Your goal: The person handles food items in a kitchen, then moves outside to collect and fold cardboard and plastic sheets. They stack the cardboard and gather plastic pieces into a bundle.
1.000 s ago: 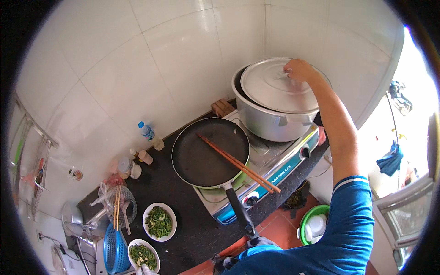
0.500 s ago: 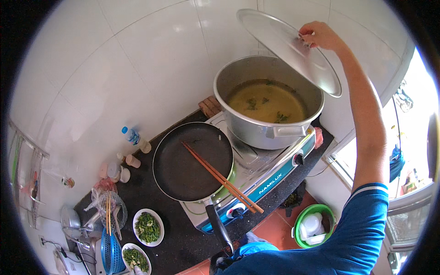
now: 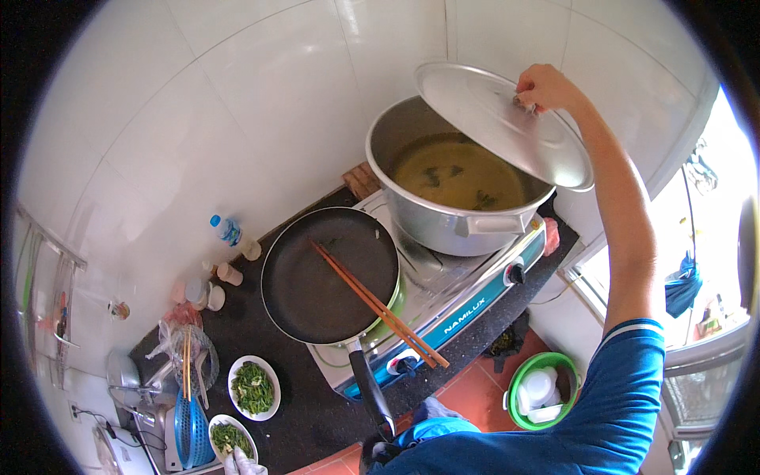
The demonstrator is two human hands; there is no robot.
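My right hand (image 3: 545,89) pinches the small knob of a round metal lid (image 3: 495,119). The lid is tilted above a large aluminium pot (image 3: 451,231), covering its far right part. Its lower edge is close to the pot's right rim; whether they touch I cannot tell. In the pot lies a yellowish broth (image 3: 443,178) with a few dark green leafy bits. My left hand is not in view. Over the near plate of greens (image 3: 229,437), at the bottom edge, shows a whitish gloved hand (image 3: 244,463); whose it is I cannot tell.
The pot stands on a two-burner gas stove (image 3: 443,297). Left of it, a black frying pan (image 3: 328,273) bears long wooden chopsticks (image 3: 376,305); its handle points toward me. Another plate of greens (image 3: 253,388), a bottle (image 3: 229,232) and a blue basket (image 3: 190,431) are left. A green bucket (image 3: 518,380) sits below.
My right hand has lowered the lid, so it covers more of the pot's opening. The whitish gloved hand shows more over the near plate.
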